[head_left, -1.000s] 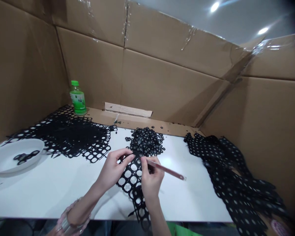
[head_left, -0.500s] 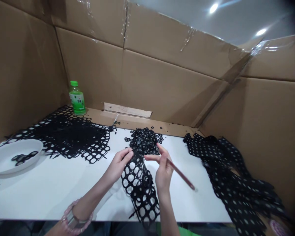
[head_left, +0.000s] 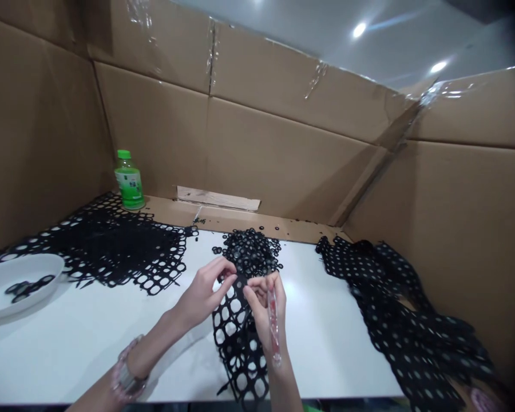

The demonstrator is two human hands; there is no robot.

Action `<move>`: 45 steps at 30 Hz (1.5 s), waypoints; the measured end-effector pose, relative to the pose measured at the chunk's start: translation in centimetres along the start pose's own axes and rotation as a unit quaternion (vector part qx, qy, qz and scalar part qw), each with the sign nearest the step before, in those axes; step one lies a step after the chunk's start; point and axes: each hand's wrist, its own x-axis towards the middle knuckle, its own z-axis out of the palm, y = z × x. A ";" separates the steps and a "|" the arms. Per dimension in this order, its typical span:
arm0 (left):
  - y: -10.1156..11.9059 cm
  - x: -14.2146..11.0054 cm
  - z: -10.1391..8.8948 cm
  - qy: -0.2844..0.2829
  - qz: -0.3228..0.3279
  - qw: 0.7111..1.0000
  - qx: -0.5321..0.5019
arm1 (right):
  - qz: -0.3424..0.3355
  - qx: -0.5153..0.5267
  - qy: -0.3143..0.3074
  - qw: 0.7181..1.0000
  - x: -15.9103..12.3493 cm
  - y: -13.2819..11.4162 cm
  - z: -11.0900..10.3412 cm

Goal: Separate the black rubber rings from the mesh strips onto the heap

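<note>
The left hand (head_left: 203, 294) is grasping the top end of a black perforated mesh strip (head_left: 240, 337) at lower centre of the frame, while the right hand (head_left: 264, 312) is clenching a slim red tool (head_left: 274, 326) upright just beside that end. The strip is lying on the white tabletop (head_left: 321, 343), just below a heap of small black rings (head_left: 249, 252). A black mesh sheet (head_left: 124, 252) is spreading upper left, another mesh sheet (head_left: 395, 309) is trailing right, and a white dish (head_left: 47, 269) is sitting far left.

A makeshift workshop bench (head_left: 321, 349), its white top walled in by taped cardboard panels (head_left: 283, 154) and heaped with punched black mesh (head_left: 124, 246).
</note>
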 end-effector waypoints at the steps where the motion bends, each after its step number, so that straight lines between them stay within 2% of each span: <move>1: 0.0 -0.1 0.1 0.009 0.025 1.000 0.005 | 0.000 0.000 0.014 1.000 -0.1 0.0 -0.1; 4: -0.2 -0.4 0.4 0.029 0.091 0.995 0.030 | 0.001 0.001 0.053 0.999 -0.3 -0.1 0.1; 6: -0.4 -0.5 0.6 0.033 0.105 0.992 0.054 | 0.000 0.006 0.072 0.997 -0.5 -0.3 0.3; 8: -0.4 -0.6 0.8 0.008 0.107 0.992 0.071 | -0.001 0.008 0.076 0.997 -0.8 -0.5 0.5; 10: -0.2 -0.6 1.1 -0.034 0.096 0.993 0.066 | -0.004 0.002 0.065 0.998 -1.0 -0.6 0.6; 12: 0.2 -0.5 1.6 -0.050 0.065 0.996 0.042 | -0.009 -0.010 0.055 0.998 -1.2 -0.6 0.6; 15: 0.1 0.2 1.9 0.001 -0.020 1.000 0.010 | -0.010 -0.013 0.059 0.998 -1.4 -0.3 0.2; 18: -1.6 2.3 1.3 0.061 -0.085 0.994 0.030 | 0.003 0.006 0.093 0.996 -1.3 -0.1 -0.9; 19: -2.4 3.3 1.0 0.063 -0.089 0.992 0.061 | 0.011 0.016 0.111 0.994 -1.2 0.0 -1.4; 21: -4.4 5.6 0.6 0.050 -0.082 0.992 0.085 | 0.041 0.055 0.156 0.985 -0.7 0.1 -2.3; 24: -6.9 9.0 1.2 0.013 -0.062 0.992 0.105 | 0.109 0.160 0.207 0.959 0.4 0.3 -3.2; 26: -7.7 10.7 2.0 -0.004 -0.053 0.992 0.115 | 0.142 0.212 0.214 0.943 1.1 0.5 -3.4; 28: -7.2 11.5 2.7 -0.004 -0.042 0.992 0.121 | 0.161 0.233 0.218 0.934 1.4 0.8 -3.5; 30: -5.5 11.1 2.9 0.011 -0.023 0.992 0.122 | 0.167 0.240 0.234 0.927 1.6 1.0 -3.5; 33: -1.8 8.1 3.0 0.023 0.013 0.994 0.108 | 0.141 0.252 0.260 0.921 1.3 1.1 -3.1; 35: 0.6 5.3 3.2 -0.027 0.034 0.996 0.080 | 0.107 0.235 0.280 0.925 0.8 0.9 -2.5; 37: 2.0 2.9 3.7 -0.068 0.013 0.996 0.058 | 0.081 0.194 0.295 0.932 0.2 0.6 -1.7; 40: 2.5 1.1 4.6 -0.079 -0.068 0.995 -0.007 | 0.058 0.140 0.273 0.950 -0.9 0.1 -0.5; 43: 1.7 0.9 5.2 -0.084 -0.135 0.981 -0.109 | 0.024 0.132 0.253 0.958 -1.6 0.0 0.0; 45: 1.3 1.0 5.5 -0.097 -0.151 0.970 -0.164 | 0.018 0.149 0.257 0.955 -1.8 0.3 -0.1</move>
